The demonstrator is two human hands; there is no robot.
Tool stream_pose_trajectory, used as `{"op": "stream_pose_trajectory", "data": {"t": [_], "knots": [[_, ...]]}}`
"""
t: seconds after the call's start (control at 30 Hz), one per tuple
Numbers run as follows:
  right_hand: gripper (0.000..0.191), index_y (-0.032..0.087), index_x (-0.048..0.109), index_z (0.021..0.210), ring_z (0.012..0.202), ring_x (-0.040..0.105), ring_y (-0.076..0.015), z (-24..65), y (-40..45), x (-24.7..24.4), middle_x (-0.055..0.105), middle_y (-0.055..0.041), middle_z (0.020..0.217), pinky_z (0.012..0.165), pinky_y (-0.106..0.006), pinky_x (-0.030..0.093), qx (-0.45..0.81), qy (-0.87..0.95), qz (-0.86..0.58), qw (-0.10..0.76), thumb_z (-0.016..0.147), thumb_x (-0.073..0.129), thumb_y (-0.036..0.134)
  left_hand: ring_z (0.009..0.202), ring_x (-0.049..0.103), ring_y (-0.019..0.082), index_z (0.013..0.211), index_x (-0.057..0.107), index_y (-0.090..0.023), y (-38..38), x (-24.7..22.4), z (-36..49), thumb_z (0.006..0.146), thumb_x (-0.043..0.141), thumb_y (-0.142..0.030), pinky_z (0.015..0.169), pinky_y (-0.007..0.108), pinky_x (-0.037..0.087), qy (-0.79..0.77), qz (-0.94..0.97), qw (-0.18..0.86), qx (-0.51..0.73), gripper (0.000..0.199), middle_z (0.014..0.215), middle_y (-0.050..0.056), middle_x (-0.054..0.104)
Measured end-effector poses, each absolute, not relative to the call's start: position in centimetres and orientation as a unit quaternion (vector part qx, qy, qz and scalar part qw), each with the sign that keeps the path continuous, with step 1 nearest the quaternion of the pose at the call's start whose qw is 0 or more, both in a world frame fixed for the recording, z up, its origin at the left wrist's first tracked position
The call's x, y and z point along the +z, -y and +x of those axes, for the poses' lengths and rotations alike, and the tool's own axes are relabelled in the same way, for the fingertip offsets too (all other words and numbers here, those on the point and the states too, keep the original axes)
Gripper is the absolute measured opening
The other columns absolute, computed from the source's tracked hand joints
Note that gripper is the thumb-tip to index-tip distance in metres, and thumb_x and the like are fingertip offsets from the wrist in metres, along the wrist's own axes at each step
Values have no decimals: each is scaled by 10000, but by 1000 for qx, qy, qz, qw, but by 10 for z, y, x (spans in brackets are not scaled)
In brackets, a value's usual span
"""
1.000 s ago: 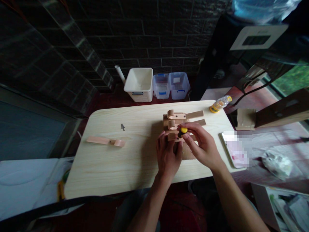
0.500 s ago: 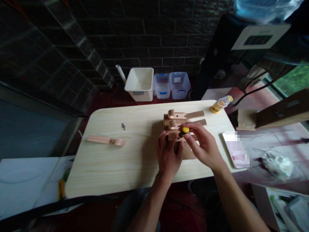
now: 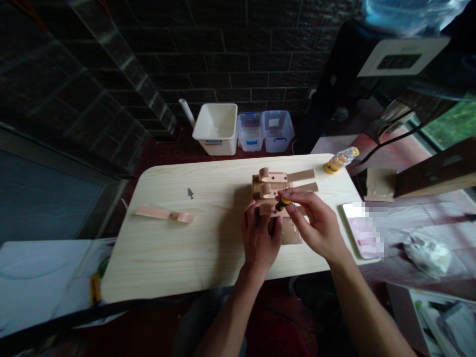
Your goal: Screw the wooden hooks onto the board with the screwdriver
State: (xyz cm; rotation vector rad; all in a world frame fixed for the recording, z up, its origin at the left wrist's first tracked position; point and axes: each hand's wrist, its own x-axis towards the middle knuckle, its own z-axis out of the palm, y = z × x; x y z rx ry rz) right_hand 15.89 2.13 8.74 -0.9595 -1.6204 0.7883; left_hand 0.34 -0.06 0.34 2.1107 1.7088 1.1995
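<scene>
My right hand (image 3: 318, 223) pinches a small yellow-and-black screwdriver (image 3: 283, 202) between thumb and fingers. The screwdriver stands over a curved-end wooden strip (image 3: 265, 209) on a wooden block (image 3: 292, 233); its tip is hidden from me. My left hand (image 3: 261, 243) grips the near left side of this block and strip, fingers bent around them. Two similar strips, a far strip (image 3: 273, 177) and a middle strip (image 3: 266, 191), lie across the block, with dark screw heads showing in them. Left of my hands are a loose wooden strip (image 3: 163, 214) and a small cluster of dark screws (image 3: 190, 193).
A clear bottle with yellow ends (image 3: 340, 159) is at the table's (image 3: 167, 267) far right corner. By the right edge lies a phone-like white slab (image 3: 357, 230). A white bin (image 3: 215, 129) and two clear plastic boxes (image 3: 250, 131) stand on the floor behind.
The fingers of my right hand have shifted around the screwdriver, and its yellow end looks turned and more covered. My left hand keeps its place on the wood.
</scene>
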Motion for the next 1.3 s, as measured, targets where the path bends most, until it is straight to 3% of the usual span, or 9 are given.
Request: {"op": "stream_pose_trajectory", "data": {"t": [0.27, 0.63, 0.83, 1.07, 1.3], "knots": [[317, 353, 772, 1330, 1386, 726, -262, 158, -23, 88, 793, -68, 1379, 1184, -503, 607, 330, 676, -390, 532, 1064, 735, 184, 1489, 543, 368, 1372, 706, -247, 1, 1, 3, 1095, 682, -338, 1226, 606, 544, -577, 706, 89, 402, 293, 1467, 180, 628], [193, 333, 760, 1219, 1301, 761, -271, 160, -23, 82, 783, -72, 1337, 1110, -480, 646, 353, 652, -393, 543, 1053, 768, 235, 1490, 548, 367, 1329, 723, -223, 1, 2, 4, 1088, 693, -313, 1224, 595, 550, -575, 702, 93, 410, 260, 1462, 181, 629], [220, 337, 754, 1259, 1314, 762, -274, 160, -23, 83, 743, -82, 1414, 1166, -514, 623, 359, 654, -393, 537, 1067, 740, 231, 1477, 557, 373, 1305, 741, -216, 1, 1, 4, 1086, 709, -329, 1218, 603, 555, -573, 704, 86, 411, 248, 1461, 186, 622], [202, 330, 754, 1233, 1277, 767, -247, 161, -23, 81, 733, -70, 1348, 1105, -448, 643, 355, 651, -399, 540, 1062, 750, 224, 1474, 557, 366, 1347, 738, -221, 2, 3, 4, 1089, 701, -307, 1215, 589, 561, -573, 704, 86, 412, 275, 1461, 180, 619], [198, 334, 749, 1254, 1348, 759, -291, 162, -22, 80, 735, -89, 1458, 1171, -534, 622, 357, 649, -397, 542, 1075, 730, 250, 1476, 561, 367, 1331, 762, -230, 2, 3, 4, 1062, 733, -285, 1225, 586, 553, -579, 699, 92, 410, 276, 1472, 176, 621]]}}
